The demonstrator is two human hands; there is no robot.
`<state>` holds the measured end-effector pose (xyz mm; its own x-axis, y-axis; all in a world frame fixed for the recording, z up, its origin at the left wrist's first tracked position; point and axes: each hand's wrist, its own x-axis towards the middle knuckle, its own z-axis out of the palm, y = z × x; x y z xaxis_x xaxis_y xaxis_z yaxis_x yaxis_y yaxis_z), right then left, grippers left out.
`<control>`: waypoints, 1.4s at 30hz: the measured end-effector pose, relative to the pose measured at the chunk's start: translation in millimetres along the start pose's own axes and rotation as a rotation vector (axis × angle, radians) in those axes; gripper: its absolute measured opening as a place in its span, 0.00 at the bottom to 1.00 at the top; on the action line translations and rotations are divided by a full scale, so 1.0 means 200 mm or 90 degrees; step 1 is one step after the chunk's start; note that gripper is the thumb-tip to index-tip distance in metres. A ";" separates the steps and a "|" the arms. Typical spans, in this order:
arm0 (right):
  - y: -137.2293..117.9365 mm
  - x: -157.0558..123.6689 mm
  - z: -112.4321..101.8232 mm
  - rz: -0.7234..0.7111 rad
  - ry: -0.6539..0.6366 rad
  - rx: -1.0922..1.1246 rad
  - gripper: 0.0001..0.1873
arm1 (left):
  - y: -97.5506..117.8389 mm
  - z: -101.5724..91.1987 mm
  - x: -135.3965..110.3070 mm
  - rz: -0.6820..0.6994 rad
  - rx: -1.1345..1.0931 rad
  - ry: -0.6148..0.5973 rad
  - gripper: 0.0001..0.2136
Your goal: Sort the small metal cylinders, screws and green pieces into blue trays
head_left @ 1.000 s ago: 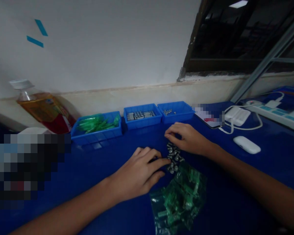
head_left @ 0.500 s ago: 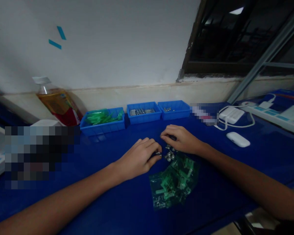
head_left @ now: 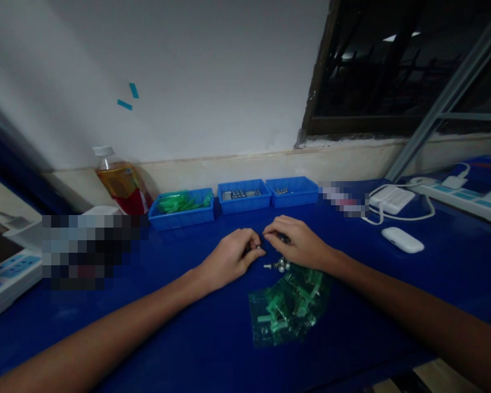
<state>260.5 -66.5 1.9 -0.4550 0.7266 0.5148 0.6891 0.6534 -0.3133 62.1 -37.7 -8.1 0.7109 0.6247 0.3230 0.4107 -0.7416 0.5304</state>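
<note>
My left hand [head_left: 235, 254] is closed in a pinch, with a bit of a small shiny metal piece showing at its fingertips. Facing it, a small gap away, my right hand [head_left: 297, 239] has thumb and fingertips together. Something dark [head_left: 285, 238] shows under its curled fingers; its kind is unclear. Below the hands lies a little pile of metal screws [head_left: 281, 265], one pointing left. Nearer to me, several green-tinted clear bags [head_left: 270, 316] with small parts inside overlap on the blue tabletop [head_left: 180, 327].
Along the wall stand a blue bin [head_left: 182, 215] of green bags, a blue bin [head_left: 244, 203] of metal pins and a blue bin [head_left: 293, 197] with a few small metal parts. A drink bottle [head_left: 123, 183] stands left; a white case [head_left: 402, 239], charger [head_left: 391, 200] and power strip [head_left: 466, 201] lie right.
The camera view has shifted, moving the surroundings right and down. My hands have drawn closer together, and the screw pile shows more openly below them. The bags lie as before.
</note>
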 end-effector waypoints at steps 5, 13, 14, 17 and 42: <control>-0.07 -0.01 0.03 -0.024 0.026 -0.084 0.05 | -0.01 -0.01 0.01 -0.080 -0.096 0.080 0.12; -0.11 -0.01 0.05 -0.068 0.060 -0.134 0.03 | 0.01 -0.02 0.00 -0.007 -0.088 0.047 0.14; -0.12 -0.01 0.05 -0.066 0.063 -0.129 0.03 | 0.01 -0.02 -0.01 -0.001 -0.089 0.049 0.14; -0.12 0.00 0.04 -0.042 0.083 -0.102 0.06 | 0.01 -0.02 -0.01 0.005 -0.100 0.080 0.13; -0.11 -0.01 0.05 -0.112 0.100 -0.141 0.04 | 0.02 -0.02 -0.03 0.051 0.034 0.095 0.14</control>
<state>241.1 -80.9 0.1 -0.4976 0.5532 0.6681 0.7211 0.6919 -0.0358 57.4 -43.9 -4.1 0.6520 0.5894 0.4770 0.3889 -0.8000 0.4569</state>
